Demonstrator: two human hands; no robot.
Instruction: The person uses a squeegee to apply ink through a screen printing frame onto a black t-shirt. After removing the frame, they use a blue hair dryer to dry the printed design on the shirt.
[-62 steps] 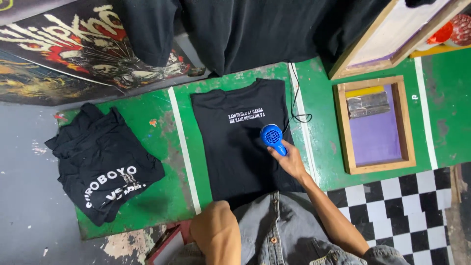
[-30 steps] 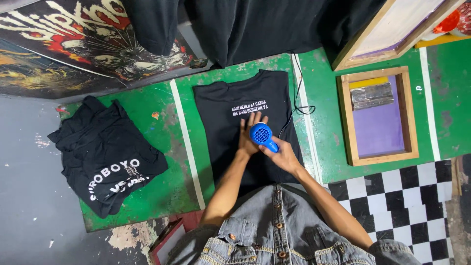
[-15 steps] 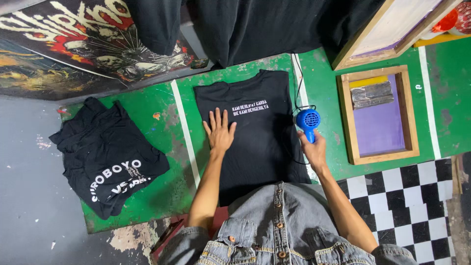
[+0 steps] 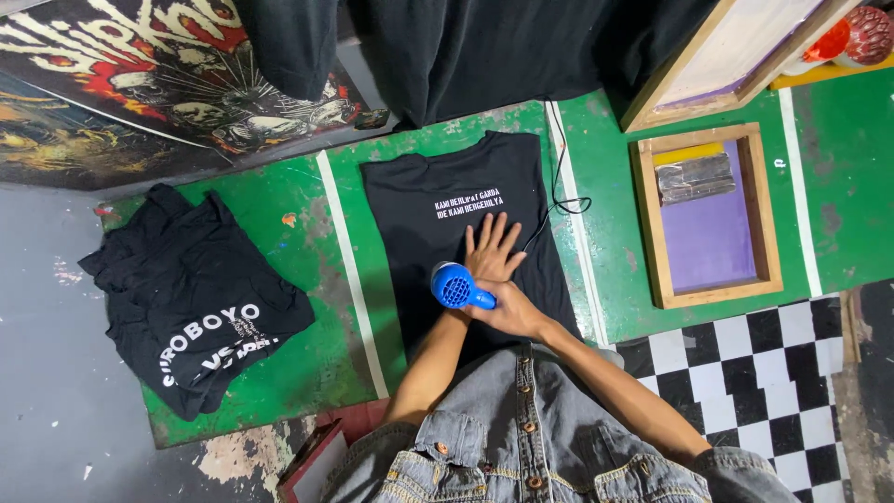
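**On the green desk: drying a printed shirt**

At desk centre a black shirt (image 4: 461,251) lies flat, white print line near its top. Left hand (image 4: 494,250) rests flat on the cloth just below the print, fingers spread, gripping nothing. Right hand (image 4: 512,312) is clamped on the handle of a blue dryer (image 4: 454,285), whose round end faces up toward the camera, just beside the left wrist and over the shirt's middle.

Step in hand, as I judge it: drying or curing the print while the palm feels or smooths the cloth. Next move likely calls for swinging the nozzle toward the print line and keeping it off the fabric, with the cord (image 4: 559,186) clear of the wet ink.

Hard to tell: whether the dryer runs; nozzle side is hidden. Shirt's lower hem is covered by the arms and denim jacket (image 4: 521,438). Dryer's cord end runs under hanging dark cloth. Folded shirts (image 4: 196,298) sit well apart at left, wooden screen frame (image 4: 708,214) at right; a second frame is cut off by the top edge.
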